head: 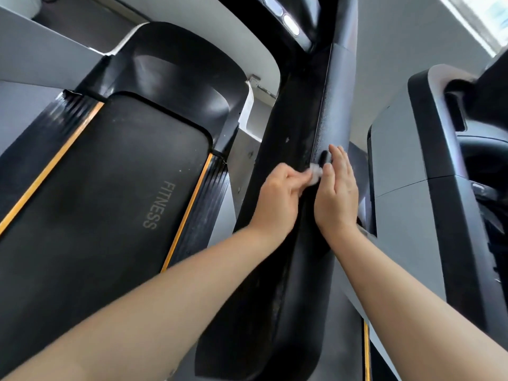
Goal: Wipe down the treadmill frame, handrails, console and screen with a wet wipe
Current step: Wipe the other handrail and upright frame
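Wipe pinched small in left hand fingers, pressed on black upright frame. Right hand laid flat, fingers released. Risk: bunched wipe slips; dust streaks missed.

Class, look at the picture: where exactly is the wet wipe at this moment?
In the head view, the wet wipe is right of centre, pinched in the left hand against the black upright frame, beside the right hand.

The treadmill belt bears the grey word "FITNESS".
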`<action>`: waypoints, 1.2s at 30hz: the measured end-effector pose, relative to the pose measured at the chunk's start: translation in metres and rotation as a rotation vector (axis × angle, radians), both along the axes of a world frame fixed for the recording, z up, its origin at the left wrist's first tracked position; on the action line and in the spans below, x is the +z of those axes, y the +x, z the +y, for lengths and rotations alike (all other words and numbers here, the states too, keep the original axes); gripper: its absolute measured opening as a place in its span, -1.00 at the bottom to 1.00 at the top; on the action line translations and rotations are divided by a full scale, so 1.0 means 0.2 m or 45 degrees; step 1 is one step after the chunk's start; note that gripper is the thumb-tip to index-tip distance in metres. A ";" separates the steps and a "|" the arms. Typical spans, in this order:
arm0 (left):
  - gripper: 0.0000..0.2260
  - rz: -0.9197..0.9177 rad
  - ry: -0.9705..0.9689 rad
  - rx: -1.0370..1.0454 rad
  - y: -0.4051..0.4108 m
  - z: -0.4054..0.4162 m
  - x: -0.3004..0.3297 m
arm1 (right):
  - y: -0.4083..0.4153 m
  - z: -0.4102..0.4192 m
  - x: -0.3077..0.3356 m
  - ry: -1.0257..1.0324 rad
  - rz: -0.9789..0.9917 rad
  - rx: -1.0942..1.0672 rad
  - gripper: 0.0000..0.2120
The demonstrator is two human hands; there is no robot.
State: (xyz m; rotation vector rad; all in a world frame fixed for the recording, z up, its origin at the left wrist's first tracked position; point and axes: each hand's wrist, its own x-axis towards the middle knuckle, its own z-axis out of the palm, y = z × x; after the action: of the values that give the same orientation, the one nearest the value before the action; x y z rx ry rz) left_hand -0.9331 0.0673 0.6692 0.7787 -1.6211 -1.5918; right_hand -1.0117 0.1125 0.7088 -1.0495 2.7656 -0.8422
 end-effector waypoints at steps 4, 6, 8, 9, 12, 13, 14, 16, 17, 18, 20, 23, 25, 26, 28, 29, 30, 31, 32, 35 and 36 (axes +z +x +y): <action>-0.79 -0.076 -0.028 0.064 -0.24 -0.23 0.00 | 0.01 0.00 0.01 -0.030 -0.026 -0.002 -0.60; -0.78 -0.075 0.017 0.047 -0.27 -0.26 0.00 | 0.01 0.00 0.01 -0.050 -0.059 -0.007 -0.60; -0.79 -0.054 -0.014 0.056 -0.22 -0.22 0.02 | 0.02 0.00 0.01 -0.079 -0.081 -0.014 -0.60; -0.81 -0.034 -0.041 0.056 -0.18 -0.19 0.03 | 0.02 0.00 0.01 -0.093 -0.082 -0.016 -0.60; -0.85 0.038 -0.091 0.009 -0.01 -0.03 0.02 | 0.02 0.00 0.01 -0.101 -0.079 -0.020 -0.61; -0.85 0.053 -0.072 -0.018 0.05 0.02 0.01 | 0.02 0.00 0.02 -0.103 -0.080 -0.017 -0.61; -0.85 0.062 -0.022 -0.046 0.12 0.08 -0.01 | 0.02 0.00 0.02 -0.107 -0.078 -0.014 -0.61; -0.81 0.089 0.105 -0.111 0.26 0.21 -0.04 | 0.03 0.00 0.02 -0.101 -0.067 -0.009 -0.61; -0.79 0.099 0.119 -0.126 0.34 0.29 -0.06 | 0.03 0.01 0.02 -0.091 -0.064 -0.006 -0.60; -0.78 0.101 0.092 -0.135 0.43 0.37 -0.09 | 0.04 0.01 0.03 -0.084 -0.064 -0.002 -0.60; -0.76 0.084 -0.010 -0.181 0.59 0.53 -0.15 | 0.05 0.02 0.04 -0.070 -0.055 0.017 -0.60; -0.76 0.046 -0.104 -0.169 0.75 0.66 -0.23 | 0.08 0.03 0.09 0.032 0.042 0.127 -0.62; -0.77 0.060 -0.123 -0.137 0.76 0.68 -0.24 | 0.12 0.07 0.13 0.138 0.132 0.259 -0.63; -0.75 0.044 -0.147 -0.127 0.74 0.67 -0.24 | 0.14 0.10 0.14 0.190 0.174 0.326 -0.61; -0.78 0.014 -0.027 -0.097 0.66 0.61 -0.21 | 0.21 0.18 0.14 0.276 0.243 0.416 -0.54; -0.83 0.039 0.157 -0.086 0.60 0.57 -0.19 | 0.24 0.22 0.12 0.313 0.279 0.441 -0.51; -0.87 0.104 0.406 -0.095 0.55 0.50 -0.17 | 0.27 0.25 0.09 0.347 0.309 0.454 -0.48; -0.89 0.170 0.677 -0.127 0.49 0.43 -0.14 | 0.29 0.28 0.06 0.373 0.317 0.452 -0.45; -0.87 0.211 0.886 -0.142 0.45 0.36 -0.13 | 0.30 0.30 0.03 0.391 0.301 0.439 -0.43; -0.80 0.221 0.977 -0.142 0.38 0.29 -0.14 | 0.31 0.30 -0.02 0.357 0.210 0.374 -0.48; -0.81 0.158 0.812 -0.140 0.42 0.31 -0.16 | 0.31 0.30 -0.02 0.342 0.203 0.362 -0.48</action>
State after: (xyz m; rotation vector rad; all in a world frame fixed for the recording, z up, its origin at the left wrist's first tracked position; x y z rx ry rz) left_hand -0.8495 0.1291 0.6367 0.8910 -1.0778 -2.2293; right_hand -0.9500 0.1730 0.7047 -1.4590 2.6564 -0.3547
